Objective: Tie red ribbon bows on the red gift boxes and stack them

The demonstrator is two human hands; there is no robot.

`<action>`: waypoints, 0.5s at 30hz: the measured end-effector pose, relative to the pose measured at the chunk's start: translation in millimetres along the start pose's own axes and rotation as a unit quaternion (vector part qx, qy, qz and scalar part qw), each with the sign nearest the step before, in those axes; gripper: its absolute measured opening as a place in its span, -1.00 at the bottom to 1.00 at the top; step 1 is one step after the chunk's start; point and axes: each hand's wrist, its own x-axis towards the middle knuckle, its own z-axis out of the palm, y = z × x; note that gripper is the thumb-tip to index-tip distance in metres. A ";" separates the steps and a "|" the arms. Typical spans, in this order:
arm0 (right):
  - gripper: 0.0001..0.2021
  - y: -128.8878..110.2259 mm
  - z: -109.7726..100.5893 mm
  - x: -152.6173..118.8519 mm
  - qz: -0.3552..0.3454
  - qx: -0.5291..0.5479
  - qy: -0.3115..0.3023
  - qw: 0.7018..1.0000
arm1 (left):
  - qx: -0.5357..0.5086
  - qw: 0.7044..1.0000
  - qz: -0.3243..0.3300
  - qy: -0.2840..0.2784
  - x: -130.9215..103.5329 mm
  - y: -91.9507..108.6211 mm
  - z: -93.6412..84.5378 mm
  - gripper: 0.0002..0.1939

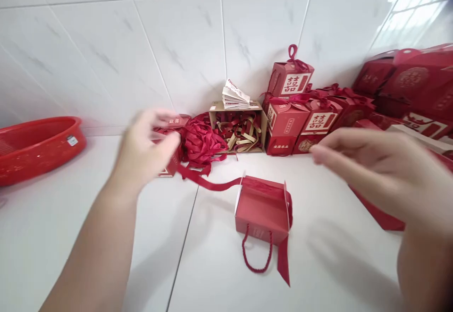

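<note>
A small red gift box (262,206) lies on the white surface between my hands, its flaps raised and a twisted red cord handle (257,270) at its near side. A red ribbon (212,185) runs out from its left toward my left hand; one ribbon tail (283,262) hangs at its right. My left hand (145,144) is raised with a gap between thumb and fingers, blurred, nothing visible in it. My right hand (368,168) hovers right of the box, thumb and index tips pressed together, with nothing showing between them.
Behind stand a pile of red ribbons (203,139), a cardboard box (264,128) holding tan and red strips, and folded white cards (235,96). Stacked red boxes (288,118) fill the back right. A red basin (42,147) sits left, against the tiled wall (177,33).
</note>
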 end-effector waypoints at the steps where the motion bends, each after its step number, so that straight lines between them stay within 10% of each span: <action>1: -0.58 7.6 5.7 -2.0 0.019 -0.023 -0.054 0.998 | -0.026 0.995 0.004 -0.099 -6.0 0.8 12.1 -0.76; 3: -0.52 24.2 19.9 -6.3 0.066 -0.050 -0.175 0.981 | -0.101 0.954 0.026 -0.281 -22.2 1.6 38.2 -0.83; 6: -0.48 42.1 43.5 -14.0 0.114 0.006 -0.271 0.956 | -0.185 0.902 0.019 -0.389 -50.4 1.9 69.7 -0.82; 15: -0.53 39.8 91.0 -20.7 0.219 0.239 -0.220 0.920 | -0.220 0.877 -0.174 -0.390 -91.9 10.9 85.5 -0.73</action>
